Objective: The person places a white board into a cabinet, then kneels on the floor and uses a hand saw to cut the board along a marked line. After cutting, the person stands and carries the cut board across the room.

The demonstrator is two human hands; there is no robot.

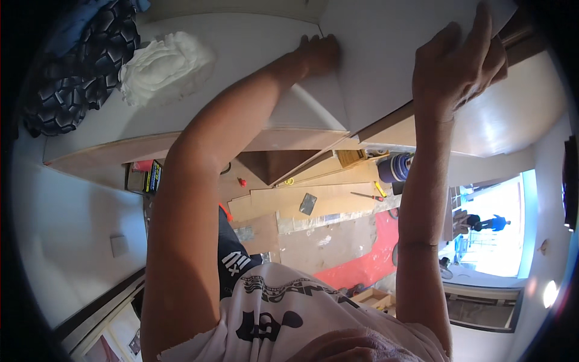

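Note:
My left hand [322, 55] is at the inner corner of a pale cabinet top [253, 48], against an upright white panel [377, 57]. Its fingers are curled and slightly blurred; anything beneath them is hidden. Raised at the upper right, my right hand [461, 66] grips the outer edge of that white panel, with one finger stretched along its face and others bent round the edge. Left of my left arm, a crumpled white cloth [166, 66] lies on the cabinet top. Beside it is a black patterned bundle [90, 69], apparently fabric.
Below, thin wooden boards [265, 202] cover part of the floor, with a screwdriver [367, 196] and a dark flat block [307, 204] on them. A blue tub [395, 168] stands near my right forearm. A red sheet [365, 253] lies farther down. A person [494, 223] stands by the bright opening.

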